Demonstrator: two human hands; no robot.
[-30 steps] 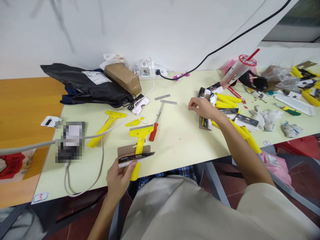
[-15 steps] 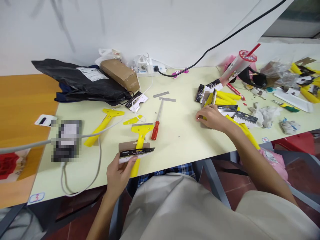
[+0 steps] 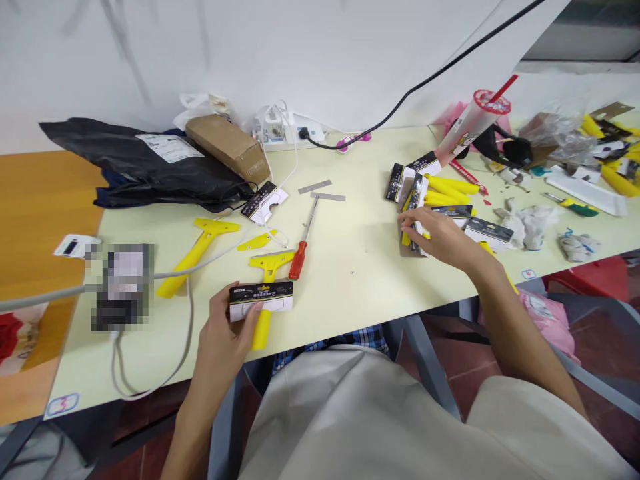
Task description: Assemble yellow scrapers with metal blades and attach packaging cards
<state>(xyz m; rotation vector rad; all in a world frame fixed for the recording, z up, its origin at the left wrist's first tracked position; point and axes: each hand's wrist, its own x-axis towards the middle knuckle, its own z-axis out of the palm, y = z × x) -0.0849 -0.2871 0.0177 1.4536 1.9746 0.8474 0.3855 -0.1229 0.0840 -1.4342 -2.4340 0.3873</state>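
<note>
My left hand is closed on a black-and-white packaging card at the table's front edge. The card lies across a yellow scraper, whose head sticks out above it and whose handle shows below. At the pile on the right, my right hand has bent fingers at a carded yellow scraper; whether they grip it is unclear. Yellow handles and more cards lie around it. Between the hands is a red screwdriver, its tip near two flat metal blades.
Another yellow scraper and a yellow plate lie at left, by a white cable. Behind are a black bag, a cardboard box and a power strip. A cup with a straw stands back right.
The card in my left hand has tilted, so its printed front now faces up. At the right pile, my right hand has shifted slightly and the carded scraper there leans differently. The view has moved a little.
</note>
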